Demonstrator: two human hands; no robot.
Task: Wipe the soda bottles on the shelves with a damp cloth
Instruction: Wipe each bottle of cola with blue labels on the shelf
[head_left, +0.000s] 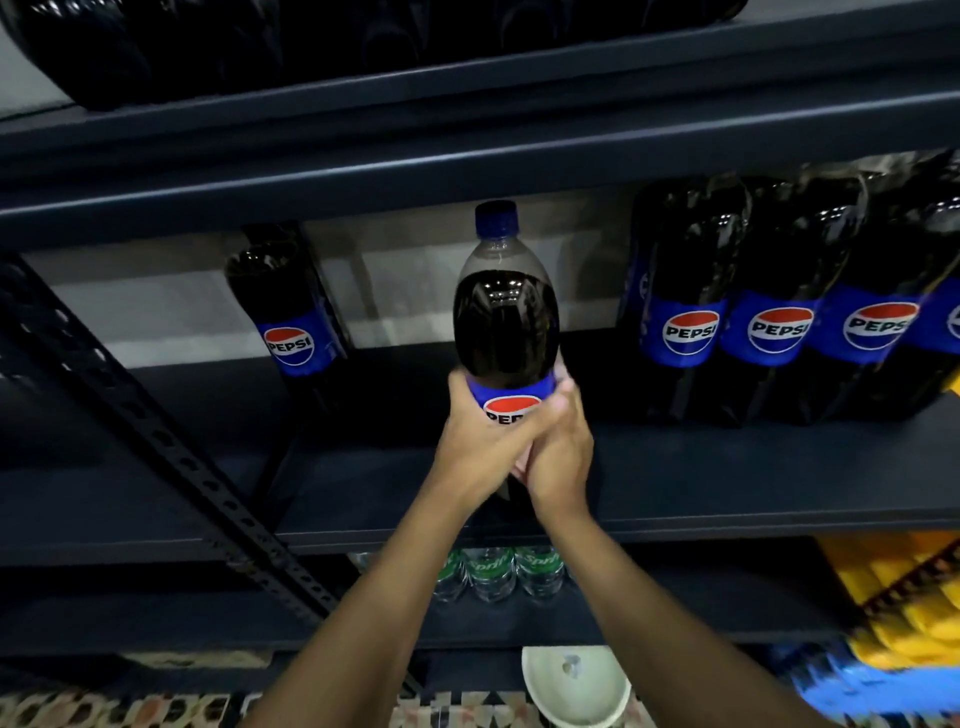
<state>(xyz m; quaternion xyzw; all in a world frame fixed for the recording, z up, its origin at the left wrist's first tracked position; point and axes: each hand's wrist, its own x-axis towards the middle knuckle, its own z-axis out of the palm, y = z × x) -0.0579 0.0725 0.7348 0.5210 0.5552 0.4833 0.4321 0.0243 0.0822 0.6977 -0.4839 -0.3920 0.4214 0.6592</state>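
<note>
Dark shelf (675, 467): both hands (514, 441) clasp Pepsi bottle (506, 322), gaps either side.

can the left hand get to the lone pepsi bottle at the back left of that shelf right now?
Probably yes: the shelf before the lone bottle looks bare, but the left hand must first release the held bottle.

"PEPSI" on blue labels of cola bottles (691, 291); held bottle (505, 317) shows "PEPS"; "Sprite" on clear bottles (491, 571).

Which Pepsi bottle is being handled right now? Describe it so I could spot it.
On the middle shelf of the dark metal rack, find the gap between a lone Pepsi bottle and a shrink-wrapped pack. The held bottle stands there alone, blue cap visible, both hands around its label.
</note>
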